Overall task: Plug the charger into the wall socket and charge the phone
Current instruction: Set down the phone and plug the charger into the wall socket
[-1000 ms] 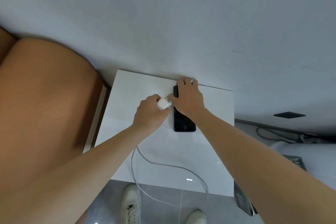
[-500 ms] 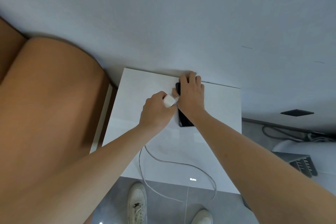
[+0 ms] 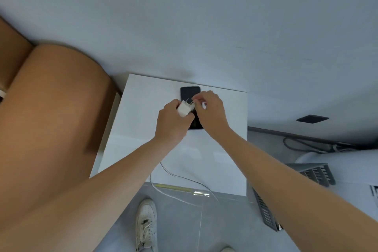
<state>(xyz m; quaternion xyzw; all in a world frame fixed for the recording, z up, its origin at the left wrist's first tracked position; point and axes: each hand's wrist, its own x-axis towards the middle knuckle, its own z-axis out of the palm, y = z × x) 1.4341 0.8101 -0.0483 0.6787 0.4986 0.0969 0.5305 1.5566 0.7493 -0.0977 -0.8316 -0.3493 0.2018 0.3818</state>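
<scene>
A black phone [image 3: 189,93] lies face up on the white table [image 3: 143,96], close to the wall. My left hand [image 3: 171,122] holds a white charger block [image 3: 184,108] just above the phone, its metal prongs pointing up and right. My right hand [image 3: 210,112] pinches at the prongs with thumb and forefinger. A thin white cable [image 3: 176,176] runs from under my left wrist across the table and hangs over the front edge. The phone's lower half is hidden behind both hands. No wall socket is in view.
A large tan cushioned piece [image 3: 51,118] stands against the table's left side. A dark rectangular plate [image 3: 312,118] sits low on the wall at right, above grey cables [image 3: 302,145] and slotted grey trays [image 3: 313,172]. My white shoe [image 3: 146,225] is on the grey floor.
My right hand has lifted off the phone and come to the charger's prongs. My left hand has turned the charger so the prongs show. The phone's top is now uncovered.
</scene>
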